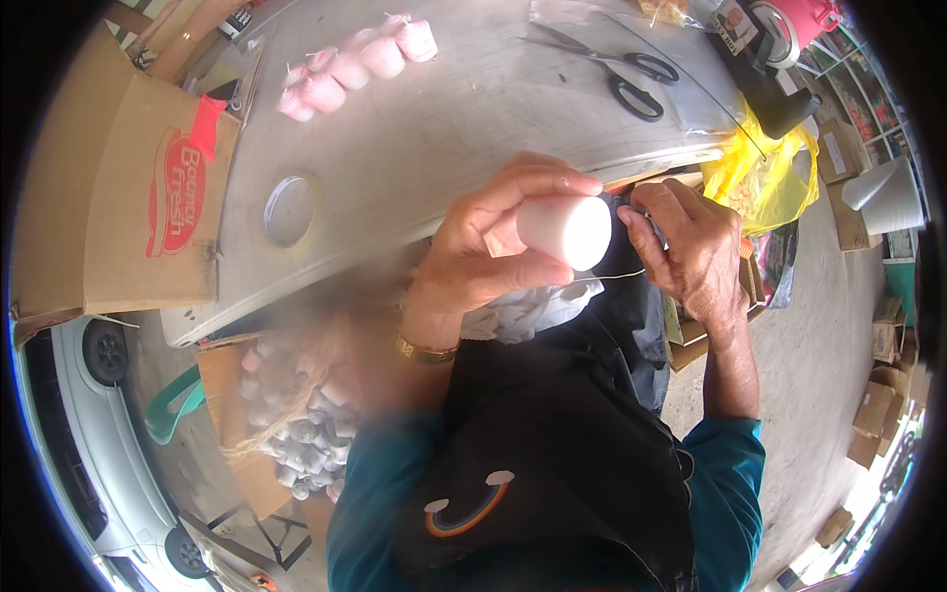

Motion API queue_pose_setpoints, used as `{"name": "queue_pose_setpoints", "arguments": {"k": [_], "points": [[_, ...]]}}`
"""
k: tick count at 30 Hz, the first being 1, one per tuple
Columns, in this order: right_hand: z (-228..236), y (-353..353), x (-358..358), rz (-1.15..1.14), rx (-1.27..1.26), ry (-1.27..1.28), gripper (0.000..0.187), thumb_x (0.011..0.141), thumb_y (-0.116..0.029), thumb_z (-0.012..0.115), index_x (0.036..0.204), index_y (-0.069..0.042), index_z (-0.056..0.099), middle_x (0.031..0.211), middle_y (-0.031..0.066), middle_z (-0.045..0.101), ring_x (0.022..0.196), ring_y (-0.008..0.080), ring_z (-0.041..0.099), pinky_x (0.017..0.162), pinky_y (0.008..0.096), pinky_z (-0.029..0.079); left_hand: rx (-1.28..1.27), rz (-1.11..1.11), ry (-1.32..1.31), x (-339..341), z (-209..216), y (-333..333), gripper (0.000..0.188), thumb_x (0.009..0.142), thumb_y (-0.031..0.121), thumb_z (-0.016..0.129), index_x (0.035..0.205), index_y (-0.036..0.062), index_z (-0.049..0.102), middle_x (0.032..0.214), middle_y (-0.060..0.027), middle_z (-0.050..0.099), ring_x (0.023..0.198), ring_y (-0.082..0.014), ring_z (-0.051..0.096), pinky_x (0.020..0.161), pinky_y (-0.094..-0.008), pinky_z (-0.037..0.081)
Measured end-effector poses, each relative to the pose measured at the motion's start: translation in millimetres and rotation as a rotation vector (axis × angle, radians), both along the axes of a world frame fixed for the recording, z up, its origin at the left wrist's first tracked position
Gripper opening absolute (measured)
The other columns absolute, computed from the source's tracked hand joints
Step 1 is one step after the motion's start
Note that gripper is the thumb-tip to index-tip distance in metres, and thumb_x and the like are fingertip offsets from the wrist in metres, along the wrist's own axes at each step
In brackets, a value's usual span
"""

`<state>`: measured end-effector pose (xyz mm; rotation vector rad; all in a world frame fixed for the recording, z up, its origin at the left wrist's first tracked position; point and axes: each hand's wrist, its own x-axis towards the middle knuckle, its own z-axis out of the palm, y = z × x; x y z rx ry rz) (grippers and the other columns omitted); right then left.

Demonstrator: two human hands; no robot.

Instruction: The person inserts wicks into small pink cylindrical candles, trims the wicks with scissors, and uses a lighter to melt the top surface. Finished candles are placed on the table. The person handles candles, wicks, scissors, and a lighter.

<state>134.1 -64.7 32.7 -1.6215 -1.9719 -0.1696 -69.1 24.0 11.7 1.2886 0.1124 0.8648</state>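
My left hand [483,232] is wrapped round a short white-pink candle [567,232], tilted so that one round end faces up at me. Fingers lie on its far side and the thumb on its near side. To its right, my right hand [691,242] is closed, thumb against the fingers. A thin white string [617,276] runs from below the candle to that hand. What else its fingertips hold is too small to tell. Beyond my hands, several pink-and-white candles [385,57] with wicks stand in rows on the grey table [424,128].
Black-handled scissors [619,61] lie at the table's far right, near a yellow plastic bag [779,178]. A white ring [268,212] and a large carton [118,197] are on the left. Below the table edge, an open box [222,395] holds many small wrapped pieces.
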Motion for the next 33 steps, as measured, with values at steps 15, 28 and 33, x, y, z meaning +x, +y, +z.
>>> {"name": "queue_pose_setpoints", "arguments": {"k": [15, 28, 33], "points": [[-2, 15, -8, -0.023, 0.050, -0.017, 0.014, 0.084, -0.016, 0.069, 0.083, -0.005, 0.060, 0.070, 0.0098, 0.059, 0.059, 0.0276, 0.062, 0.052, 0.0346, 0.049, 0.321, 0.481, 0.302, 7, 3, -9, 0.046, 0.068, -0.010, 0.067, 0.111, 0.0008, 0.055, 0.105, -0.0055, 0.054, 0.096, -0.0135, 0.057, 0.083, -0.0257, 0.047], [5, 51, -16, 0.067, 0.156, -0.153, 0.011, 0.077, -0.010, 0.068, 0.079, -0.006, 0.058, 0.068, 0.0079, 0.054, 0.059, 0.0240, 0.060, 0.052, 0.0342, 0.049, 0.636, 0.835, 0.376, -5, 18, -13, 0.047, 0.060, -0.004, 0.070, 0.106, 0.0033, 0.063, 0.101, -0.0100, 0.050, 0.091, -0.0211, 0.054, 0.081, -0.0294, 0.044], [0, 104, -43, 0.253, 0.307, -0.500, 0.020, 0.066, -0.015, 0.062, 0.085, -0.012, 0.056, 0.079, 0.0034, 0.055, 0.072, 0.0179, 0.060, 0.061, 0.0304, 0.048, 0.542, 0.773, 0.312, -30, 38, -32, 0.049, 0.066, 0.000, 0.073, 0.113, -0.0014, 0.060, 0.112, -0.0125, 0.052, 0.100, -0.0213, 0.054, 0.094, -0.0335, 0.042]]}}
